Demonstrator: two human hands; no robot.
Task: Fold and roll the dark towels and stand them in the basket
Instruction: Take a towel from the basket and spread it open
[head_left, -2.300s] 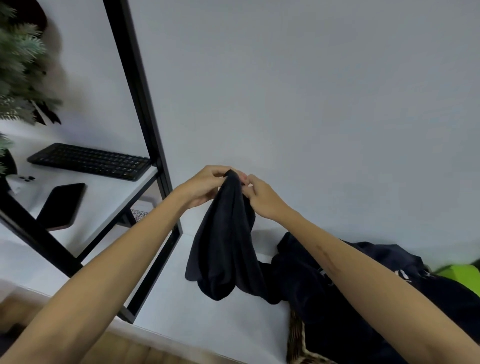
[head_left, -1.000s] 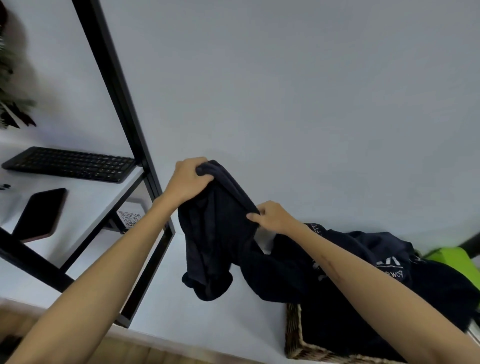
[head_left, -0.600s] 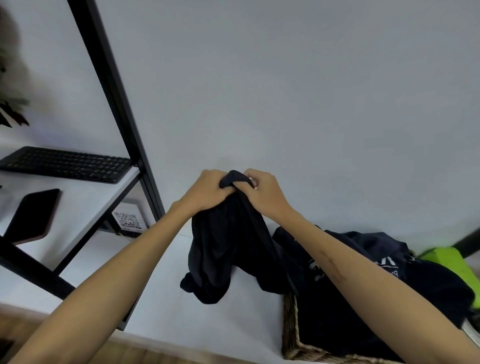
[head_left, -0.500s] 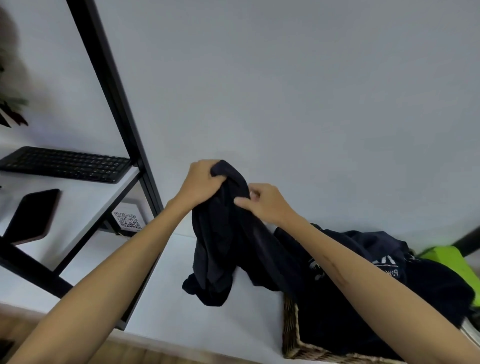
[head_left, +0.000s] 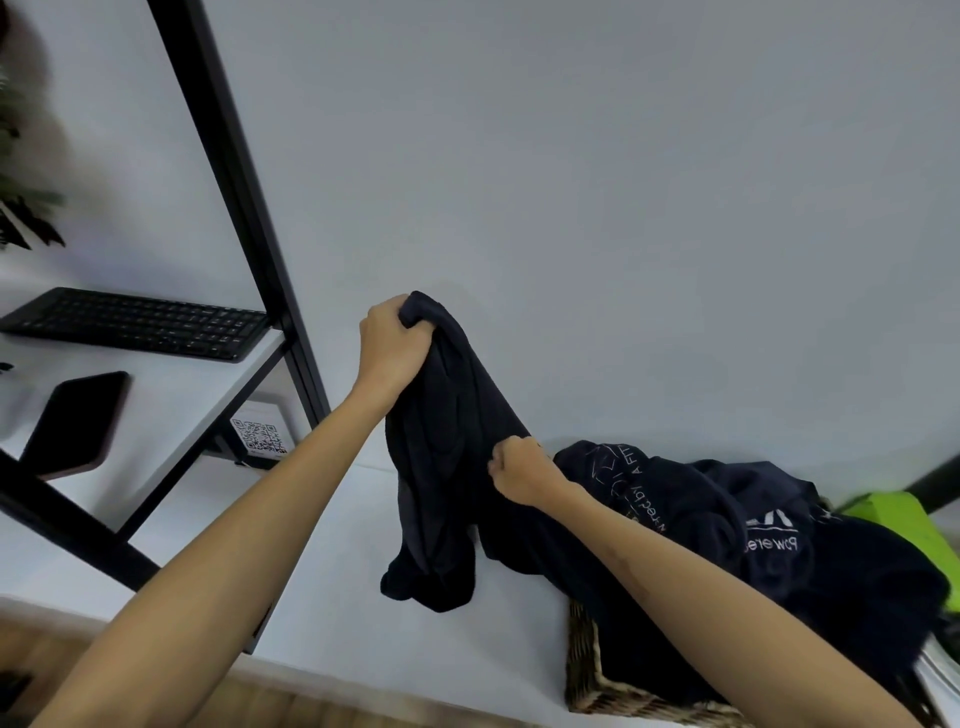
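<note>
Wicker basket: heaped dark towels. We grip one towel, left hand high, right hand lower, apart.

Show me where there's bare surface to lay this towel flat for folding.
The white surface is bare between the black frame on the left and the basket on the right, under the hanging towel. The basket is crowded with dark cloth. The shelf holds a keyboard and phone, leaving only a strip.
</note>
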